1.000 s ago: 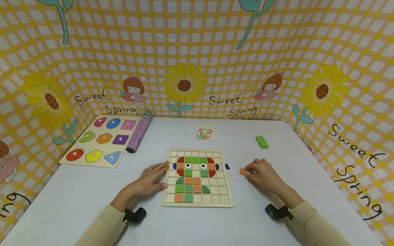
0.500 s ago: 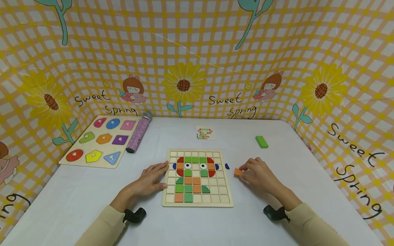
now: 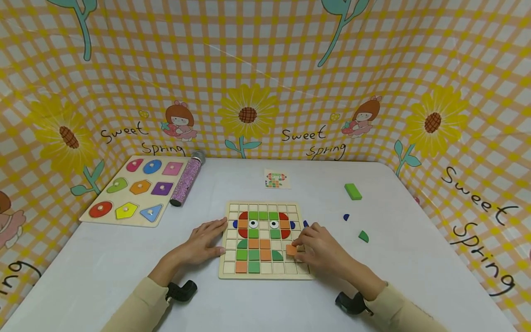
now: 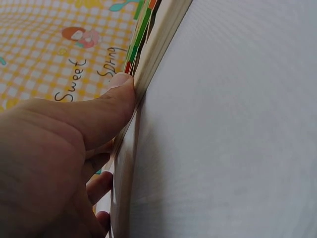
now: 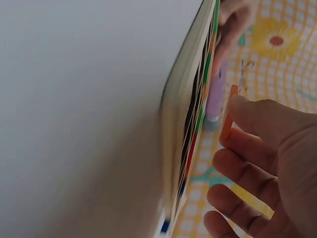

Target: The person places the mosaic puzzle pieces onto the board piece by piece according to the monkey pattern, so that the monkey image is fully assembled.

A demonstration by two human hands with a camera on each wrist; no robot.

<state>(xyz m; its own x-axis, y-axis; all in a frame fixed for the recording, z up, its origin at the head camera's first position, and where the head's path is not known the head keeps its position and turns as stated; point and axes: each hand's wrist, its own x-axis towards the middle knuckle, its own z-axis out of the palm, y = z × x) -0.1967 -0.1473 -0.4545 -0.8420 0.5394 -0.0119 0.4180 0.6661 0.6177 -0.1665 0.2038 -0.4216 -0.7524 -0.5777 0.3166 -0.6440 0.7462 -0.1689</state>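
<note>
A wooden grid board (image 3: pixel 290 269) lies on the table, with red, green, orange and blue tiles and two eye tiles forming a figure. My right hand (image 3: pixel 325 249) pinches an orange square tile (image 3: pixel 291 250) between thumb and finger over the board's right side. In the right wrist view that tile (image 5: pixel 229 113) appears edge-on, apart from the board's surface. My left hand (image 3: pixel 198 242) rests against the board's left edge, fingers extended. The left wrist view has its thumb (image 4: pixel 111 106) touching the board's side.
A green block (image 3: pixel 353 192), a small blue piece (image 3: pixel 346 217) and a green quarter-round piece (image 3: pixel 363 236) lie to the right. Another blue piece (image 3: pixel 306 223) is beside the board. Behind stands a picture card (image 3: pixel 278 179). A glittery microphone (image 3: pixel 187 181) and a shape puzzle (image 3: pixel 137 198) are at left.
My right hand has carried the orange tile left, from the table to over the board. The small blue and green quarter-round pieces are now uncovered. My left hand has stayed put.
</note>
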